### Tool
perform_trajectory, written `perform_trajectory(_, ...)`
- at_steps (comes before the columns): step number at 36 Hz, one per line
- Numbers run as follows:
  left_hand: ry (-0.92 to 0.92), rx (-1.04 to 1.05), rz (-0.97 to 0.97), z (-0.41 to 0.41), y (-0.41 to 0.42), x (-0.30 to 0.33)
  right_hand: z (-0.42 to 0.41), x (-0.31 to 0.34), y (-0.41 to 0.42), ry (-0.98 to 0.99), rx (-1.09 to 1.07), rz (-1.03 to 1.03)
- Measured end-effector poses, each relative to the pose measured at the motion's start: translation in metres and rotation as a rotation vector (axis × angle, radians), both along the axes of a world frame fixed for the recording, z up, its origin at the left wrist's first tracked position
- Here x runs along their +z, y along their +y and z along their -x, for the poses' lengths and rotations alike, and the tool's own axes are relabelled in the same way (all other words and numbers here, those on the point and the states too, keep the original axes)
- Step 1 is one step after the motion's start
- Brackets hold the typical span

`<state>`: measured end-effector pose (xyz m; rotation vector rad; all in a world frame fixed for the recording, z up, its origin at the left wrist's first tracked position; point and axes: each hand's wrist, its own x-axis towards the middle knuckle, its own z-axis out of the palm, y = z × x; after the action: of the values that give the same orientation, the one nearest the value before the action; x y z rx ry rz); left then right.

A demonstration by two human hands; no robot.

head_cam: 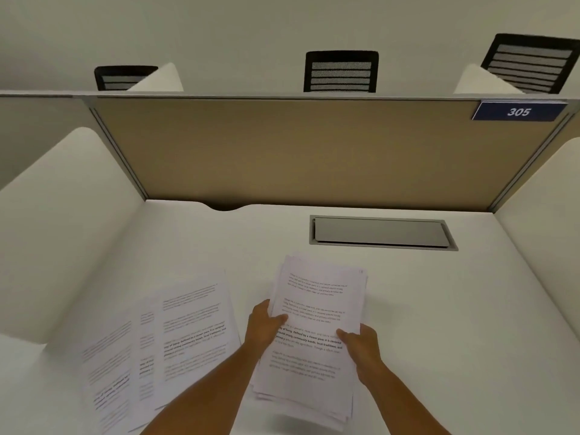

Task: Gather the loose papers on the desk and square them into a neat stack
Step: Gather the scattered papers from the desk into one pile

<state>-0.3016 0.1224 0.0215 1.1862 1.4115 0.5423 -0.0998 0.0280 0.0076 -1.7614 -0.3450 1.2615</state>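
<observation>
Leftward, loose sheets (175, 337) beside held stack (314, 328).

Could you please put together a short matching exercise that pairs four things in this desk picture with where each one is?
Things:
1. held stack of papers
2. loose papers
3. grey cable flap
4. blue 305 sign

Places:
A. top right corner of the tan partition
B. spread flat on the desk, left of the hands
C. gripped between left hand and right hand
D. set into the desk surface near the partition

Pairs: 1-C, 2-B, 3-D, 4-A
</observation>
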Motion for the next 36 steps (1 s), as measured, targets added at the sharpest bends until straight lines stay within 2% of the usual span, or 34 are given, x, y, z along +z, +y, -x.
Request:
perform_trajectory(18,0.180,-0.124,0.190,-0.013,0.014,-0.044,-0.001,-0.030,0.023,-0.153,0.108,0.219)
perform_trajectory(23,0.358,-0.191,0.168,-0.019,0.017,-0.056,0.002,-0.039,0.020,-0.265,0.146,0.295)
perform_trajectory(26,0.612,-0.260,0.097,-0.024,0.018,-0.060,0.005,-0.043,0.023,-0.468,0.254,0.505)
perform_trajectory(29,0.748,-0.266,0.015,-0.027,0.017,-0.061,0.007,-0.040,0.025,-0.520,0.208,0.573)
perform_trajectory(36,0.701,-0.205,0.079,-0.030,0.017,-0.064,0.006,-0.045,0.032,-0.454,0.121,0.536)
